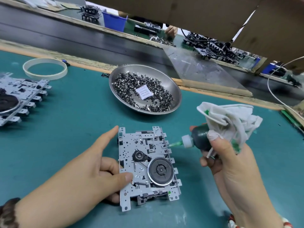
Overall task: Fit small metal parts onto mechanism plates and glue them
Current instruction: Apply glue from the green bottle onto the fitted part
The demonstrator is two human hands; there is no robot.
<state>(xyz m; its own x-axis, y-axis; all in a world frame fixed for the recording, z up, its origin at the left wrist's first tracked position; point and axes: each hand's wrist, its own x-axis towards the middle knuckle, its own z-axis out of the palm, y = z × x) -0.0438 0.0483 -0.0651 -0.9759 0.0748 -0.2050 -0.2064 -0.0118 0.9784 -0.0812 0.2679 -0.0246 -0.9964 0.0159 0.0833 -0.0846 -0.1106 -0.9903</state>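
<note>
A grey metal mechanism plate [144, 163] with a black flywheel lies on the teal mat in front of me. My left hand [98, 168] grips its left edge, thumb on top, index finger stretched along the side. My right hand [227, 155] holds a dark glue bottle [199, 137] together with a white cloth [230, 117]. The bottle's green nozzle tip touches the plate's right edge. A steel dish [176, 89] of small dark metal parts sits behind the plate.
A stack of more mechanism plates [19, 97] lies at the left, with a pale ring [45, 68] behind it. A dark conveyor belt [82, 38] runs beyond the mat's wooden edge. Another person's hand [171, 31] works at the far bench. A white cable [276, 94] loops at right.
</note>
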